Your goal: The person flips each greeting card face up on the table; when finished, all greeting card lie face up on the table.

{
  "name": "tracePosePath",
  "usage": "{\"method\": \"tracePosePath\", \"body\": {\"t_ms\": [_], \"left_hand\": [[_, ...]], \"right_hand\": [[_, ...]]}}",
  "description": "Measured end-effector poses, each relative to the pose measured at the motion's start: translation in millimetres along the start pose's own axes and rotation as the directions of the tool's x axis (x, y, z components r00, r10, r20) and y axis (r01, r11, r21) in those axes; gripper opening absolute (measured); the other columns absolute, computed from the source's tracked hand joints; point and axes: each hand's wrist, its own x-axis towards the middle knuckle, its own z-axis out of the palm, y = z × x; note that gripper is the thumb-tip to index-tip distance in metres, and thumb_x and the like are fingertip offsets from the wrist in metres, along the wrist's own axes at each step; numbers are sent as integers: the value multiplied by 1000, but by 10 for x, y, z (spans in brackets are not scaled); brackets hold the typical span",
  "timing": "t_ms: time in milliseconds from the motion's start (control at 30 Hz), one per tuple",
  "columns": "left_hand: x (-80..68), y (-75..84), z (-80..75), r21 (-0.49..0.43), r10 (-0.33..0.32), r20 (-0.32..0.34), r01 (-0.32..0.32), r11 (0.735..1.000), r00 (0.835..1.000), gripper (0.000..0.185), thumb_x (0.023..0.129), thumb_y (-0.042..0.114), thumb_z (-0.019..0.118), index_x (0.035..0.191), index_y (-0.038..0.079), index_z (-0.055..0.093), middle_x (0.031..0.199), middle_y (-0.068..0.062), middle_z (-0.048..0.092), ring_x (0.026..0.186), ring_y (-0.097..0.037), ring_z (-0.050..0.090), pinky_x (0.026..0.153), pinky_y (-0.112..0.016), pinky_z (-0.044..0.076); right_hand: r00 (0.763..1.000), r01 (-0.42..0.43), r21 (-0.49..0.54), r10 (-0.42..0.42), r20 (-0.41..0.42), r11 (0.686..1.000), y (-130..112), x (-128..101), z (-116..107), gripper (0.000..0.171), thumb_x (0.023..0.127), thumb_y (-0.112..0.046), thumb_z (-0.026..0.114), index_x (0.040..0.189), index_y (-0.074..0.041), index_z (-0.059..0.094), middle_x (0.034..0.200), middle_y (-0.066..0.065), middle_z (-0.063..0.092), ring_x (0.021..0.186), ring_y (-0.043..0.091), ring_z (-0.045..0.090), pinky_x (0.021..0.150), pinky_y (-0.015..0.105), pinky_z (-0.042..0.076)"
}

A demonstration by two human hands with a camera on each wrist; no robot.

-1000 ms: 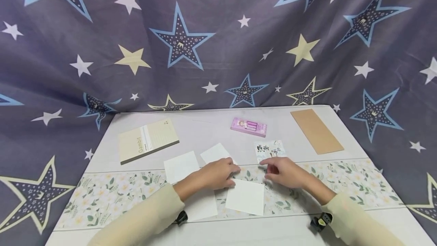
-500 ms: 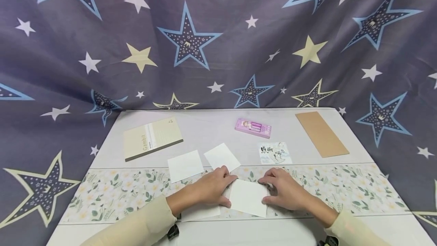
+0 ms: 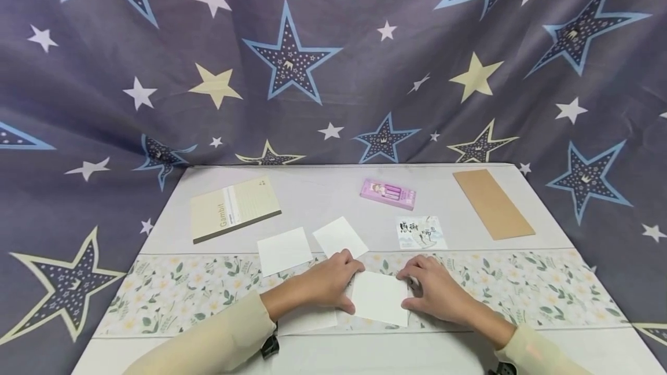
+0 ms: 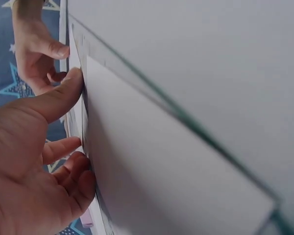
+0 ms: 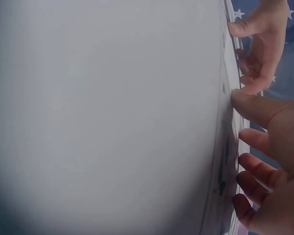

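Note:
In the head view a blank white square card lies on the table between both hands. My left hand is at its left side, thumb and index finger spread along the edge. Opposite it, my right hand has its thumb and index finger at the right edge, the gap between them wide. Another white card lies partly hidden under the left forearm; in the left wrist view this white card fills the foreground. Two more blank cards, a left one and a tilted one, lie just beyond the left hand.
A printed card with black brush characters lies beyond the right hand. Farther back are a beige Gambit notebook, a purple pen box and a brown envelope-like sheet. A star-patterned curtain hangs behind the table.
The left hand has come down to the card's left edge, and the right hand has moved from near the printed card down to its right edge. Over the last half second both hands stay nearly still.

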Motion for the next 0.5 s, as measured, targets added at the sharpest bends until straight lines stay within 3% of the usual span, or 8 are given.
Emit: {"method": "tracePosePath", "body": {"t_ms": [333,500], "left_hand": [[79,10,-46,-83,-12,33,14,996,999,86,69,43,93,134,11,48,119,-1,50,104,-10,47,97,-26,49],[96,-27,-48,-246,-1,23,7,969,1000,82,75,29,91,137,12,40,108,3,59,93,-5,54,86,-23,50]], "right_hand": [[997,-66,83,62,55,994,24,52,-38,49,72,-32,92,114,-19,71,115,-3,61,113,22,55,99,53,44],[995,-85,164,76,60,983,46,85,-69,42,72,-28,92,106,-19,68,107,-6,63,101,15,56,90,39,49]]}}
